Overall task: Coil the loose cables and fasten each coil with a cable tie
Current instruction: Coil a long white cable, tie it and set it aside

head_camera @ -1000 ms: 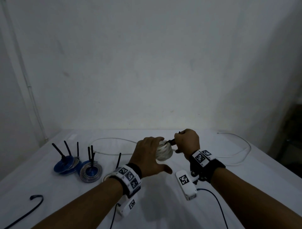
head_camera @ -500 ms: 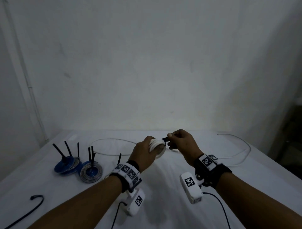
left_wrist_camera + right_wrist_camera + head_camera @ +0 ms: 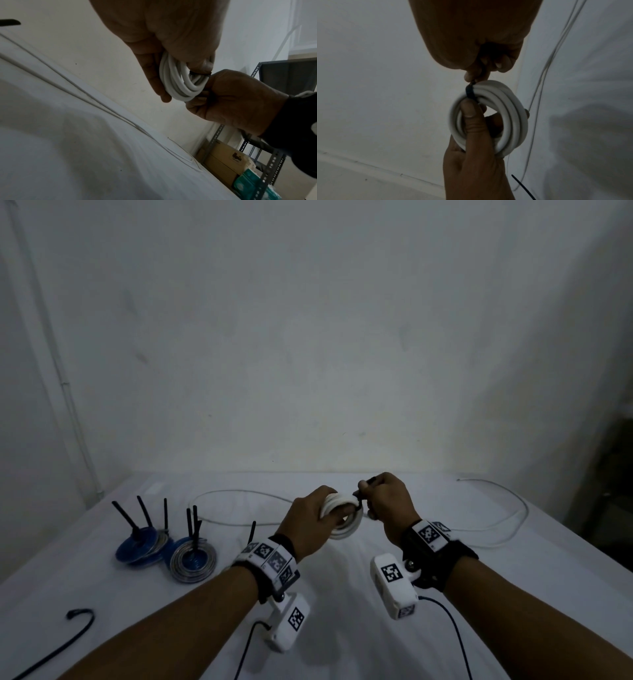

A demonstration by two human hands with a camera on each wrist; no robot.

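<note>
Above the white tabletop (image 3: 342, 628), the left hand (image 3: 310, 523) is gripping a white cable coil (image 3: 346, 520) while the right hand (image 3: 388, 501) is pinching a black cable tie (image 3: 359, 494) at the coil's top. Blue coils (image 3: 164, 553) with upright black ties are lying at the left, and a loose white cable (image 3: 507, 518) is trailing at the far right.

Worktop (image 3: 342, 628) covered in white cloth, set against a pale wall. At left, two blue and silver cable coils (image 3: 164, 553) lie touching, black cable ties standing up from them. A loose white cable (image 3: 496, 529) trails across the far side to the right. A black cable end (image 3: 78, 616) curls near the left front.
</note>
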